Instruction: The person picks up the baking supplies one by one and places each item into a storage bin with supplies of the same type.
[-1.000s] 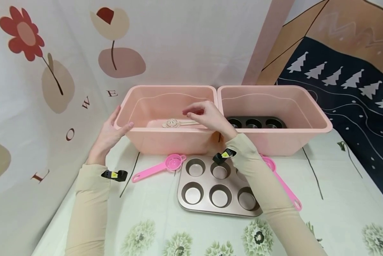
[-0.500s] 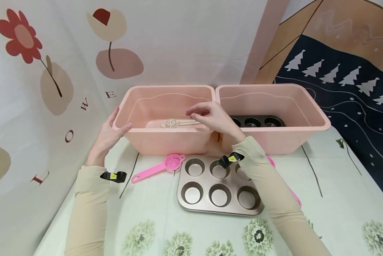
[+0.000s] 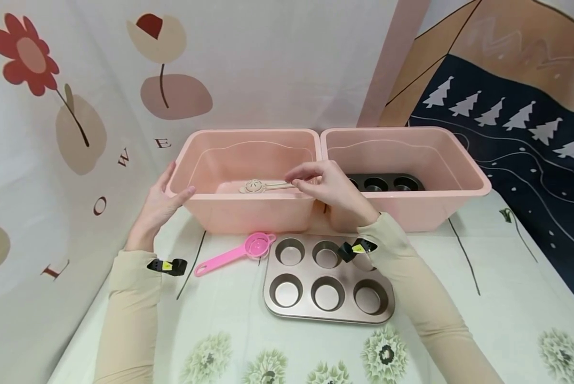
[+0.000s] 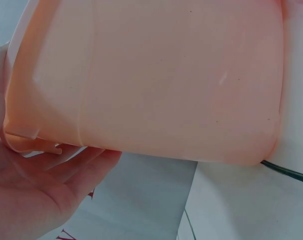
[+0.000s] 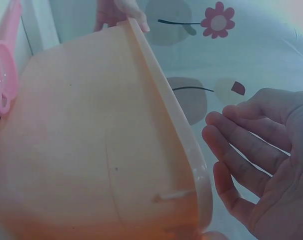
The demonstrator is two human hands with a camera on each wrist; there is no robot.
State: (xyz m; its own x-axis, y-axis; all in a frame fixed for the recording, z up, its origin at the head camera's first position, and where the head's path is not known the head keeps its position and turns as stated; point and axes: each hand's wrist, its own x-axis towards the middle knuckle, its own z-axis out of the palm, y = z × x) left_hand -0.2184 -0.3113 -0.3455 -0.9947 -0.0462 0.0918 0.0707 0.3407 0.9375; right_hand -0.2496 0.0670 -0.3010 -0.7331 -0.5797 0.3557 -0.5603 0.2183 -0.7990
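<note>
- Your left grip [image 3: 159, 210] held the left bin [image 3: 248, 213] by its corner, thumb over the rim.
- Your right grip [image 3: 334, 185] hung over the bin's right end, fingers loosely bent, nothing in it.
- There, on the bin's floor, lay the cream egg separator [image 3: 255, 186].
- Picking up or setting down? Couldn't tell.
- A pickup called for reaching lower and pinching its handle.

L grip [image 3: 156, 209] spread, R grip [image 3: 334, 188] w/ fingers [image 5: 246, 142] loosely bent, both arms [image 3: 128, 320] fwd

Pale flower-print backdrop [image 3: 268, 69], navy tree-print cloth [image 3: 522, 152]
</note>
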